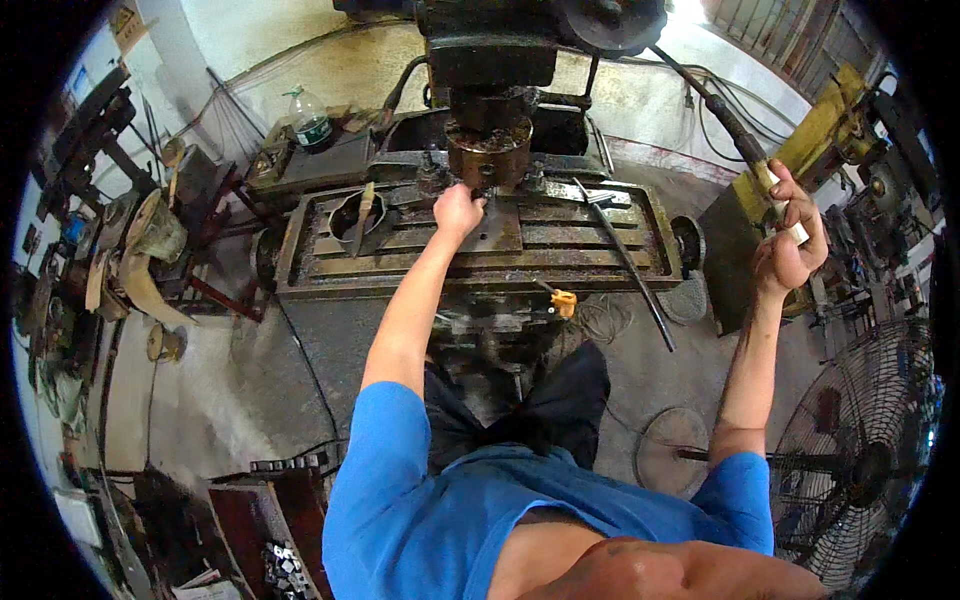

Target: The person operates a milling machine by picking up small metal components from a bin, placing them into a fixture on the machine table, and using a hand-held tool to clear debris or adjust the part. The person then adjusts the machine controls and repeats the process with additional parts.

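Observation:
A machine tool with a dark head stands in front of me, its round rusty spindle housing hanging over a slotted metal table. Just below that housing, my left hand is closed at the work spot; what its fingers grip is hidden. Raised at the right, my right hand wraps round the end of a long dark lever that slopes down from the head. Pale white patches show at its fingers. On the table's left lies a round metal ring or can with a brush-like tool across it.
A long dark bar juts over the table's front right edge. An orange-yellow object hangs at the front edge. Handwheels flank the table. A large fan stands at right, a plastic bottle at back left.

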Demonstrator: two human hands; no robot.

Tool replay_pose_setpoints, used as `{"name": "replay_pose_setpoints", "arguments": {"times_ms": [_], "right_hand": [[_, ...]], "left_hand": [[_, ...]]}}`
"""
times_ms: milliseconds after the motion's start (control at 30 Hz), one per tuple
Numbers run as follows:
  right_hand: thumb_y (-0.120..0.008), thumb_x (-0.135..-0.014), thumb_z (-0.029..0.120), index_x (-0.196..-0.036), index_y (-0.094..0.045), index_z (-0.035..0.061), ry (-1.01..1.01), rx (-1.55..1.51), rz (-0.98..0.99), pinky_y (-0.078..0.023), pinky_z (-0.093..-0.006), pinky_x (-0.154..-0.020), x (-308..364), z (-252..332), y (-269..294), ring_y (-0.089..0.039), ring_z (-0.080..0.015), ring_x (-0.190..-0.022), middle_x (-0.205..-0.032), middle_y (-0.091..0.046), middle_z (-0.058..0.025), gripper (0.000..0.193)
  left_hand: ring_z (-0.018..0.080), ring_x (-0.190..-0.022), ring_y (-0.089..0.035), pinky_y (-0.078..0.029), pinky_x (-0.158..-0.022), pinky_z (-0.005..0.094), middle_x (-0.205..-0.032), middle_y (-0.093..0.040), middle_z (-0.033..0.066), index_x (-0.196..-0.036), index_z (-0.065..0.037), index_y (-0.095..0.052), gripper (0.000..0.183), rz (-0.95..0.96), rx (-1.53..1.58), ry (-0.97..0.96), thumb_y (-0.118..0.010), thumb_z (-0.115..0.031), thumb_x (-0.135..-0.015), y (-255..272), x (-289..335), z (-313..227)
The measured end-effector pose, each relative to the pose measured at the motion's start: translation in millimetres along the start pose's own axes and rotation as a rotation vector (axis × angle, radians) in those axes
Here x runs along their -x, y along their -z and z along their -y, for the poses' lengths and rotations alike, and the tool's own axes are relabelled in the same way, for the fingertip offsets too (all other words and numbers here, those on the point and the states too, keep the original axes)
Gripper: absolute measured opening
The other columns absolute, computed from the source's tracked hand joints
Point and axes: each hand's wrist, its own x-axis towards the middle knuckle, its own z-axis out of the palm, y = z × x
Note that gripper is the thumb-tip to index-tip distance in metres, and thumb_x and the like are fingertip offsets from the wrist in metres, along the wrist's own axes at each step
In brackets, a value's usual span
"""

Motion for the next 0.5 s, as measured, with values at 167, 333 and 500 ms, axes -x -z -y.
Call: {"name": "replay_pose_setpoints", "arguments": {"times_ms": [167,333,500], "right_hand": [[-0.056,-0.066,0.012,-0.069,-0.043,0.001,-0.025,-0.025,0.022,-0.026,-0.053,-0.097,-2.4,2.1,-4.9,-0.046,-0.0402,-0.108,-0.092,-0.055,-0.0189,0.017],[-0.056,-0.066,0.013,-0.07,-0.042,0.0016,-0.034,-0.039,-0.04,-0.026,-0.0536,-0.097,-1.0,2.1,-2.2,-0.047,-0.0401,-0.108,-0.093,-0.055,-0.0203,0.019],[-0.057,-0.067,0.017,-0.07,-0.043,0.0015,-0.038,-0.04,-0.05,-0.027,-0.0526,-0.096,-5.3,2.7,-3.7,-0.048,-0.039,-0.106,-0.092,-0.055,-0.0203,0.021]], "left_hand": [[0.0337,-0.08,-0.06,-0.048,-0.07,0.0425,-0.087,-0.063,0.0155,-0.105,-0.011,-0.058,0.037,-0.097,0.038,-0.102,-0.064,-0.027,-0.072,38.7,21.9,13.9],[0.0317,-0.068,-0.06,-0.047,-0.059,0.0404,-0.082,-0.059,0.0135,-0.11,-0.013,-0.056,0.038,-0.506,-0.064,-0.13,-0.061,-0.03,-0.076,124.3,82.1,67.3],[0.0344,-0.07,-0.06,-0.048,-0.058,0.0425,-0.084,-0.059,0.0156,-0.114,-0.016,-0.053,0.043,-0.226,-0.43,0.04,-0.059,-0.038,-0.077,142.9,101.8,91.8]]}}
